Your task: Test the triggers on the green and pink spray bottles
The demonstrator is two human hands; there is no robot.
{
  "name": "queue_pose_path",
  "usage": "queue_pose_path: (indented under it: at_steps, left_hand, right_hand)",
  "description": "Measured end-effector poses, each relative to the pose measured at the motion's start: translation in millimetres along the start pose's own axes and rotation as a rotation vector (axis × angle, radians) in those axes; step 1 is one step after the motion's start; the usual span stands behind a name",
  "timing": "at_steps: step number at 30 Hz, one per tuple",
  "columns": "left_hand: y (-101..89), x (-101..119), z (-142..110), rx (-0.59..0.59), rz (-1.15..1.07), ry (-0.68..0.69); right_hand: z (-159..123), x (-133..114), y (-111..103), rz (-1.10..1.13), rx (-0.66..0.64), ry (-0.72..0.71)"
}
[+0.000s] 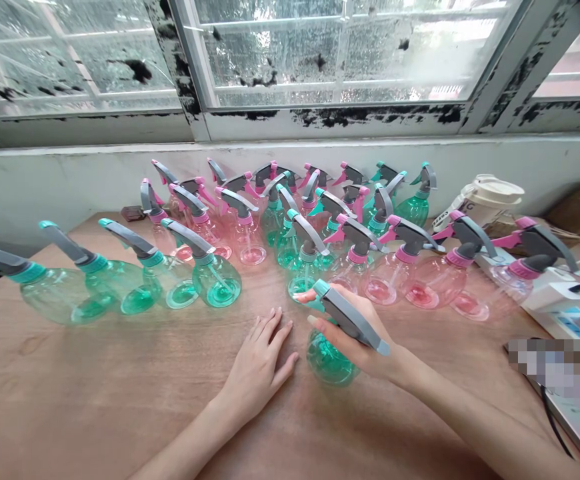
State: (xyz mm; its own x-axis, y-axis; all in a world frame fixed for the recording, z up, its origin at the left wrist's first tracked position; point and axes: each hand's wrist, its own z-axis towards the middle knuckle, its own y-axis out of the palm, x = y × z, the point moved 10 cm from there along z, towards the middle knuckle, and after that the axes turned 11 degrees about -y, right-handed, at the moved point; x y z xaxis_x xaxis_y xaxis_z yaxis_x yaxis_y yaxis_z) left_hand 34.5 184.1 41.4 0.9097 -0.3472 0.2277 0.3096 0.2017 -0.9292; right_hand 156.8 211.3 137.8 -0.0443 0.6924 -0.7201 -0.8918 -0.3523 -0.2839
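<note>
My right hand is wrapped round the neck of a teal spray bottle that stands on the wooden table; its grey trigger head lies over my fingers. My left hand rests flat on the table just left of that bottle, fingers stretched out and holding nothing. Behind both hands stand several spray bottles, teal ones to the left and middle, pink ones in the middle and to the right.
A wall and a peeling window frame run along the table's far edge. At the right are a white cup with a lid, a white box with a black cable, and a blurred flat object.
</note>
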Motion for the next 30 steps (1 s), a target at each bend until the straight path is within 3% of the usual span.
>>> queue_pose_path:
  at_steps: [7,11,17,30]
  left_hand:
    - [2.0,1,1,-0.026,0.011,0.005]
    - [1.5,0,0,-0.016,0.009,0.0]
    - [-0.2,0,-1,-0.004,0.001,0.003]
    - [0.4,1,0,0.008,-0.005,0.001]
  right_hand:
    - [2,-14,-7,-0.146,0.056,-0.104]
    - [1,-14,-8,-0.168,0.07,-0.104]
    - [-3,5,-4,-0.055,0.071,0.014]
    - [-5,-1,-6,-0.156,0.08,-0.037]
